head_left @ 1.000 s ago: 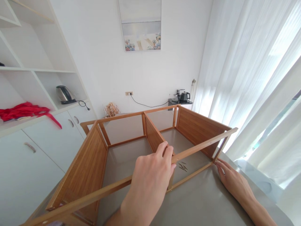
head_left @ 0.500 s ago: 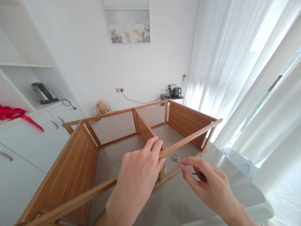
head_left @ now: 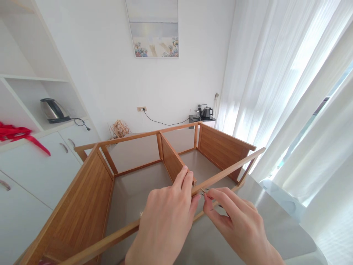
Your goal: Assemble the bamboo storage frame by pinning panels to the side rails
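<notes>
My left hand (head_left: 168, 211) wraps over the front rail (head_left: 228, 169) of a wooden furniture frame. Its fingertips reach the end of the middle panel (head_left: 174, 154), and its thumb lies on the near side of the rail. Just to the right, my right hand (head_left: 235, 221) pinches a small metal screw (head_left: 203, 190) between thumb and fingertips, close to the rail's near face. Whether the screw touches the rail I cannot tell. A thin dark piece (head_left: 220, 206) shows under the curled fingers of that hand, mostly hidden.
The frame, with a left panel (head_left: 79, 198) and a right panel (head_left: 223, 141), stands on a glossy grey table (head_left: 275, 221). White cabinets with a kettle (head_left: 55, 110) are on the left. Curtains (head_left: 264, 73) hang on the right. A small stand (head_left: 202, 118) holds another kettle.
My right hand has moved left, bringing the screw close to the rail. Several loose screws seen on the table before are now mostly covered. The left hand keeps hold of the rail.
</notes>
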The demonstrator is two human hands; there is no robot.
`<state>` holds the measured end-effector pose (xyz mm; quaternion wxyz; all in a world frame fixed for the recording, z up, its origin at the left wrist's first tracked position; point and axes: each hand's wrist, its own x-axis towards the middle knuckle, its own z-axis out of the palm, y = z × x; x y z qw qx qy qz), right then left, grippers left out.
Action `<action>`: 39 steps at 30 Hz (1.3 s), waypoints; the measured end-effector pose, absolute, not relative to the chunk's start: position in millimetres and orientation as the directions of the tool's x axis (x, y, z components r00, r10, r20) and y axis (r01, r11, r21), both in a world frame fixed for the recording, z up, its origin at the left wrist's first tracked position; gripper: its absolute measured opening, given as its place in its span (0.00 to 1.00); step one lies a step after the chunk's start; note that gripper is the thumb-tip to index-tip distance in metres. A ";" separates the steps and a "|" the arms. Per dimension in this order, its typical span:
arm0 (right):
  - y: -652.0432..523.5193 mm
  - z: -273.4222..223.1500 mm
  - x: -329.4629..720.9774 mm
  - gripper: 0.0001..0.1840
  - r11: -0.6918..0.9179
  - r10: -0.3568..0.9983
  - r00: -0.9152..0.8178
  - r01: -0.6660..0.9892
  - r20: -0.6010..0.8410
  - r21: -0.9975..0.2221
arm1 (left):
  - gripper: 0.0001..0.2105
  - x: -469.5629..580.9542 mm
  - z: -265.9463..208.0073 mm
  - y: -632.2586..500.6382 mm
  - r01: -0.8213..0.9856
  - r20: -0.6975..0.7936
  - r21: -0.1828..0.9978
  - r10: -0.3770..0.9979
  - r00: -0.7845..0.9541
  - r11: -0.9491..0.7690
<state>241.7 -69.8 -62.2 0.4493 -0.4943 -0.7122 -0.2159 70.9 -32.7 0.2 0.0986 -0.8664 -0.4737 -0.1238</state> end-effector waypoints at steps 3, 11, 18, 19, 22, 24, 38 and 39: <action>-71.4 -62.4 241.0 0.06 0.413 0.522 -0.127 0.903 0.843 -0.120 | 0.22 72.7 -1.2 -31.9 0.847 0.285 -0.070 0.803 0.523 -0.527; -70.2 -58.9 240.5 0.04 0.415 0.600 -0.101 0.887 0.793 -0.201 | 0.20 72.8 0.9 -31.2 0.838 0.274 -0.068 0.797 0.538 -0.541; -73.0 -56.8 244.6 0.08 0.440 0.632 -0.099 0.862 0.768 -0.251 | 0.20 72.2 2.3 -31.4 0.830 0.267 -0.044 0.794 0.546 -0.556; -72.3 -56.9 244.5 0.07 0.444 0.624 -0.100 0.862 0.775 -0.246 | 0.20 72.2 2.3 -31.2 0.827 0.271 -0.044 0.790 0.550 -0.560; -70.3 -55.1 242.9 0.06 0.442 0.612 -0.095 0.864 0.785 -0.240 | 0.20 71.9 2.3 -30.9 0.825 0.280 -0.038 0.786 0.551 -0.564; -70.1 -52.5 241.8 0.05 0.429 0.622 -0.075 0.865 0.779 -0.259 | 0.20 71.9 2.6 -31.0 0.828 0.280 -0.032 0.790 0.545 -0.560; -72.5 -38.3 246.6 0.11 0.304 0.749 -0.005 0.892 0.663 -0.336 | 0.18 71.6 4.7 -30.5 0.824 0.277 -0.015 0.790 0.547 -0.566; -72.3 -37.3 248.0 0.11 0.304 0.754 -0.015 0.894 0.657 -0.329 | 0.18 71.8 4.6 -30.3 0.823 0.276 -0.014 0.788 0.550 -0.568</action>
